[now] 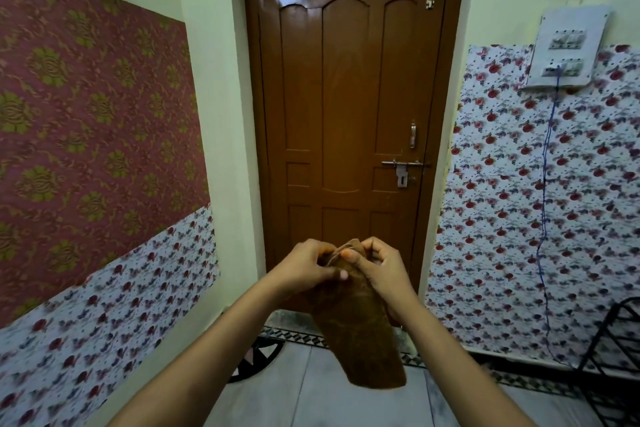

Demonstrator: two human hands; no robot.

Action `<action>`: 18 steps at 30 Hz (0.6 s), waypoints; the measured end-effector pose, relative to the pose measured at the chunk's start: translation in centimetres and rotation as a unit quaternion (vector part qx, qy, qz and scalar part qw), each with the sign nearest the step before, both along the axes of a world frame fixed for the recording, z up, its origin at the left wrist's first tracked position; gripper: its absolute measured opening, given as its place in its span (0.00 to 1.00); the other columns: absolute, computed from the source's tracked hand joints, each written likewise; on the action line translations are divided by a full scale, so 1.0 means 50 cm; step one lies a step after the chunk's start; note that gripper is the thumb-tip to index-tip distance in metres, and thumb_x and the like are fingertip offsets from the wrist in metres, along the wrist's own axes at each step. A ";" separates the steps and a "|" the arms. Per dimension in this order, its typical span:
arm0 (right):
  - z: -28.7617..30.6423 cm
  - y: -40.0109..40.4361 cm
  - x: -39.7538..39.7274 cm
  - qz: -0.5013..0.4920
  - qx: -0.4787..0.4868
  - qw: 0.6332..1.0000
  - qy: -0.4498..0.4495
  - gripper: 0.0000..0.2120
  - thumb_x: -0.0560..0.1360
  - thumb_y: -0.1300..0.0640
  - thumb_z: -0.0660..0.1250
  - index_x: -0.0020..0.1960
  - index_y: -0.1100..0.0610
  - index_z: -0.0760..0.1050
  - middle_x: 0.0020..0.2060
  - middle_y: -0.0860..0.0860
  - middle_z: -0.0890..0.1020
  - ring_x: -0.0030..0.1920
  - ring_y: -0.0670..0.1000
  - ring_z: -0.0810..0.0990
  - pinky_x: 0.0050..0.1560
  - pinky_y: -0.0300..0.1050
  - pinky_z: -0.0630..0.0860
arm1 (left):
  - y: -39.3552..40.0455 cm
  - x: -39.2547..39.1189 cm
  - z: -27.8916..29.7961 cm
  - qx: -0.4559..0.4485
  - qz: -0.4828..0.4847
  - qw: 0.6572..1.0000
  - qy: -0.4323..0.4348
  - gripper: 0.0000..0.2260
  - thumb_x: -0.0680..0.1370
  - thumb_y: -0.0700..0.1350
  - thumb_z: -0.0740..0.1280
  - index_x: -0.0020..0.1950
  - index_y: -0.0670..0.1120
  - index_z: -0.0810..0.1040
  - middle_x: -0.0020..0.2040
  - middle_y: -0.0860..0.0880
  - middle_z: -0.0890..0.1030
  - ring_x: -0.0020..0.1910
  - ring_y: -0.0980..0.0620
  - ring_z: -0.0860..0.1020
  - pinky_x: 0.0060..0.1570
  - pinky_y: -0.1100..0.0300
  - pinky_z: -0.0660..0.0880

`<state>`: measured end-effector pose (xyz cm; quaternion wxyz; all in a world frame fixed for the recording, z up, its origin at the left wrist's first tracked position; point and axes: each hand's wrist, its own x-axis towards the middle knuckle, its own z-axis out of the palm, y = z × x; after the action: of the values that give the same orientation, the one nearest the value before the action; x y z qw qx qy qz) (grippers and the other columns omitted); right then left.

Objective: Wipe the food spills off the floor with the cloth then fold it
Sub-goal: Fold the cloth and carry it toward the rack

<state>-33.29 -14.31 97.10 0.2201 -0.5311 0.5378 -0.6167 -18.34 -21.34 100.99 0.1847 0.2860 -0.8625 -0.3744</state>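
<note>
A brown cloth hangs folded lengthwise in the air in front of me, its lower end dangling above the pale tiled floor. My left hand pinches its top edge from the left. My right hand pinches the same top edge from the right, thumb pressed on the fabric. Both hands meet at the cloth's upper corners. No food spill shows on the visible strip of floor.
A closed brown door with a latch stands straight ahead. Patterned wallpaper covers the walls on both sides. A switchboard with a blue cable hangs at the right. A black metal rack stands at the lower right, and a dark curved object lies by the threshold.
</note>
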 end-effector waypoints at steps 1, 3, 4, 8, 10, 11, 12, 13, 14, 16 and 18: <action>-0.001 0.002 0.003 0.000 -0.006 1.000 -0.012 0.07 0.71 0.56 0.71 0.43 0.59 0.78 0.39 0.50 0.81 0.42 0.47 0.80 0.43 0.38 0.75 | -0.001 0.000 0.005 -0.003 0.000 1.000 -0.004 0.07 0.75 0.49 0.69 0.48 0.46 0.77 0.42 0.50 0.77 0.45 0.52 0.76 0.45 0.58 0.73; -0.003 0.009 0.008 0.010 -0.010 0.999 -0.042 0.10 0.70 0.52 0.70 0.45 0.58 0.77 0.40 0.49 0.81 0.43 0.45 0.80 0.42 0.35 0.75 | -0.004 -0.001 0.013 -0.032 -0.009 0.999 -0.018 0.06 0.76 0.50 0.66 0.44 0.49 0.77 0.41 0.51 0.77 0.45 0.52 0.76 0.45 0.58 0.72; -0.004 0.013 0.009 0.019 -0.007 0.998 -0.059 0.12 0.68 0.50 0.70 0.47 0.57 0.77 0.42 0.50 0.81 0.44 0.45 0.80 0.43 0.35 0.76 | -0.003 -0.001 0.019 -0.056 -0.017 0.998 -0.017 0.04 0.77 0.50 0.65 0.44 0.52 0.76 0.42 0.53 0.77 0.46 0.52 0.76 0.44 0.59 0.72; -0.024 0.019 0.014 0.087 0.071 0.988 -0.110 0.17 0.67 0.52 0.71 0.54 0.53 0.74 0.51 0.51 0.81 0.52 0.49 0.80 0.48 0.41 0.79 | 0.000 -0.001 0.055 -0.108 -0.033 0.994 0.011 0.07 0.77 0.51 0.65 0.52 0.51 0.78 0.46 0.55 0.79 0.48 0.57 0.77 0.47 0.62 0.72; -0.047 0.021 0.020 0.111 0.132 0.978 -0.116 0.14 0.69 0.54 0.71 0.54 0.52 0.73 0.51 0.49 0.81 0.52 0.47 0.80 0.45 0.36 0.78 | -0.001 0.004 0.081 -0.097 -0.026 0.994 0.031 0.11 0.77 0.52 0.65 0.56 0.50 0.79 0.48 0.54 0.80 0.49 0.59 0.77 0.50 0.60 0.75; -0.060 0.022 0.024 0.120 0.151 0.973 -0.123 0.14 0.69 0.55 0.72 0.53 0.52 0.74 0.50 0.48 0.81 0.51 0.46 0.80 0.43 0.35 0.77 | -0.002 0.007 0.094 -0.085 -0.021 0.995 0.043 0.11 0.77 0.51 0.65 0.57 0.50 0.79 0.48 0.54 0.80 0.49 0.59 0.77 0.51 0.59 0.76; -0.074 0.022 0.025 0.124 0.165 0.970 -0.130 0.15 0.69 0.55 0.72 0.53 0.52 0.74 0.51 0.48 0.81 0.51 0.45 0.80 0.43 0.35 0.77 | -0.002 0.011 0.105 -0.071 -0.012 0.996 0.057 0.09 0.77 0.50 0.65 0.56 0.51 0.79 0.48 0.55 0.80 0.49 0.59 0.78 0.50 0.59 0.77; -0.088 0.023 0.026 0.125 0.179 0.967 -0.134 0.15 0.68 0.54 0.72 0.53 0.52 0.74 0.51 0.47 0.81 0.51 0.45 0.80 0.44 0.35 0.76 | -0.002 0.017 0.115 -0.057 -0.001 0.996 0.073 0.08 0.77 0.50 0.65 0.54 0.52 0.79 0.47 0.55 0.80 0.48 0.59 0.78 0.48 0.60 0.77; -0.101 0.024 0.025 0.128 0.192 0.963 -0.138 0.16 0.67 0.53 0.73 0.53 0.52 0.75 0.51 0.47 0.81 0.51 0.45 0.80 0.44 0.36 0.77 | -0.003 0.023 0.125 -0.046 0.012 0.995 0.090 0.06 0.77 0.49 0.64 0.52 0.53 0.79 0.46 0.55 0.80 0.47 0.59 0.78 0.45 0.62 0.77; -0.126 0.031 0.021 0.141 0.223 0.953 -0.151 0.17 0.66 0.51 0.74 0.52 0.53 0.76 0.49 0.48 0.83 0.49 0.46 0.82 0.45 0.37 0.78 | -0.008 0.037 0.142 -0.029 0.042 0.991 0.122 0.05 0.78 0.49 0.64 0.50 0.53 0.78 0.44 0.54 0.80 0.44 0.59 0.79 0.39 0.68 0.76; -0.159 0.038 0.009 0.153 0.253 0.942 -0.161 0.26 0.59 0.44 0.78 0.52 0.55 0.78 0.47 0.49 0.85 0.49 0.50 0.83 0.48 0.41 0.79 | -0.017 0.056 0.152 -0.012 0.080 0.985 0.150 0.05 0.78 0.49 0.63 0.51 0.52 0.78 0.44 0.52 0.80 0.43 0.57 0.79 0.36 0.67 0.75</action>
<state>-32.85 -12.43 89.14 0.5223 -0.4273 0.5458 -0.4968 -15.56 -22.21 108.60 0.3451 0.2924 -0.8035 -0.3870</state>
